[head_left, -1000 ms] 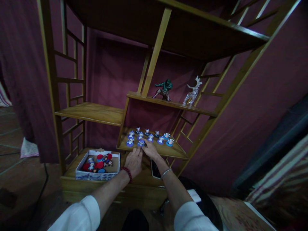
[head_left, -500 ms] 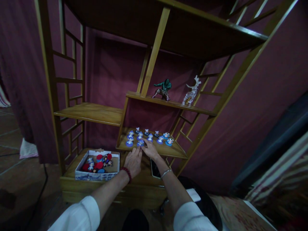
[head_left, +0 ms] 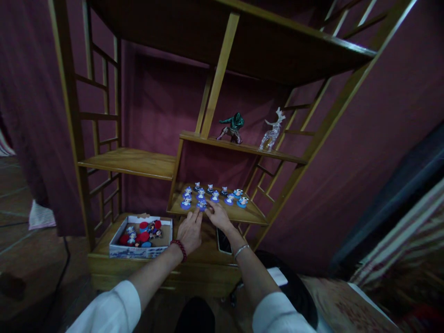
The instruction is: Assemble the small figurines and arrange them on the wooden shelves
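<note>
While both hands are lying close together at the near edge of the low shelf [head_left: 256, 217], a small doll [head_left: 201, 205] with a purple base is standing upright just beyond their fingertips, left of the shelf's middle. The left hand [head_left: 190, 231] is lying palm down with its fingers fairly straight, their tips pointing at the doll's base. The right hand [head_left: 218, 216] is curving its fingers loosely at the doll's right side. The tips are overlapping the base in this view, so I cannot tell whether either hand is gripping it or merely touching it.

Five more purple-based dolls [head_left: 215, 196] are standing around it, one of them just beside it near the front left corner. Three dark-based figures [head_left: 210, 188] are lining the back edge, and two blue-based figures [head_left: 242, 202] are standing toward the right edge.

Below and to the left, an open box [head_left: 138, 253] is sitting on the cabinet's bottom board, holding a jumble of figures [head_left: 143, 237] with red and blue bases. A dark flat thing [head_left: 224, 241] with a pale edge is lying under the low shelf, partly hidden by the right arm. On the upper shelf [head_left: 252, 148], a green-topped statue [head_left: 233, 127] is crouching near the left end, and a clear deer [head_left: 272, 133] is standing toward the right end.
</note>
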`<state>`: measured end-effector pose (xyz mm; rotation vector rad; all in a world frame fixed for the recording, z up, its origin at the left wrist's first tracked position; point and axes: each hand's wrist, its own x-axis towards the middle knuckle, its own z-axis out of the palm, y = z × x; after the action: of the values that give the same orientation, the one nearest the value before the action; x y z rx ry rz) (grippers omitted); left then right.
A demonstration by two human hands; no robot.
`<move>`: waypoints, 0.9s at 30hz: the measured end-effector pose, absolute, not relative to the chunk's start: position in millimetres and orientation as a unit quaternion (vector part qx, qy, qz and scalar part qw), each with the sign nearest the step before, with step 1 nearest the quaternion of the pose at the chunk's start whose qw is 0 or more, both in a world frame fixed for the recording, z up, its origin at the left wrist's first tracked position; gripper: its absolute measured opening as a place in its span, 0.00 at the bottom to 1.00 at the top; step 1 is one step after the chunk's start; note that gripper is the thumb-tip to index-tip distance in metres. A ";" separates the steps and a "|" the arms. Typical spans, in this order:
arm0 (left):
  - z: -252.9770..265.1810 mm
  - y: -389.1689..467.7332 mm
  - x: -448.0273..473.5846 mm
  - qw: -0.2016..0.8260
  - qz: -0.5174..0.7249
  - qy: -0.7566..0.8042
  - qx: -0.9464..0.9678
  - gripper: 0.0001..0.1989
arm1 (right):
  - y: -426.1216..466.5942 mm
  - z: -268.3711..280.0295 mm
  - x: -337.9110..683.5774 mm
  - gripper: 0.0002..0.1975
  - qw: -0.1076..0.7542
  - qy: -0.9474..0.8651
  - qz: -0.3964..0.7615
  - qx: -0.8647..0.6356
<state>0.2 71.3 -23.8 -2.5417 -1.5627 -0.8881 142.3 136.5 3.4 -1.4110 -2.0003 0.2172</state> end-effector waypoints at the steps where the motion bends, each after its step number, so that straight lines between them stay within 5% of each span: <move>1: -22.5 71.6 0.2 0.013 -0.287 -0.505 -0.814 0.31 | 137.6 2.0 142.7 0.19 0.339 -0.763 0.085 -0.543; 27: -9.3 74.0 6.6 0.054 -0.205 -0.523 -0.826 0.32 | 151.6 -3.3 142.7 0.18 0.433 -0.734 0.184 -0.490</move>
<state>6.6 74.0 -9.3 -2.5081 -1.5883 -0.6239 142.7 151.6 -3.3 -1.2207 -1.8276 0.4587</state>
